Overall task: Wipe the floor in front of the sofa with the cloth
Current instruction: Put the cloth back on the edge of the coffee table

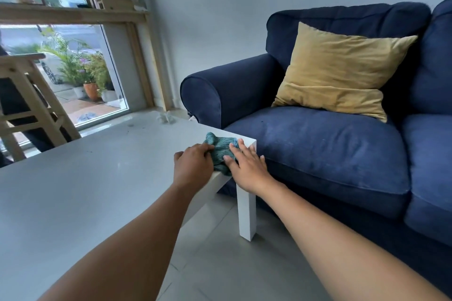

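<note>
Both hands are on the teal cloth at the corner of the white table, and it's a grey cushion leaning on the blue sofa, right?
Not quite. In the head view the cushion is mustard yellow, not grey. The rest holds: left hand and right hand are on the teal cloth at the white table corner, beside the blue sofa.

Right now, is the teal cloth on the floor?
No, the crumpled teal cloth lies on the corner of the white low table, with the left hand gripping it and the right hand flat beside it.

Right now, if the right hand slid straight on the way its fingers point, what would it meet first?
The right hand lies flat with fingers on the teal cloth at the white table's corner, pointing up-left. It would push into the bunched cloth first, then probably the left hand gripping it; depth is unclear.
</note>
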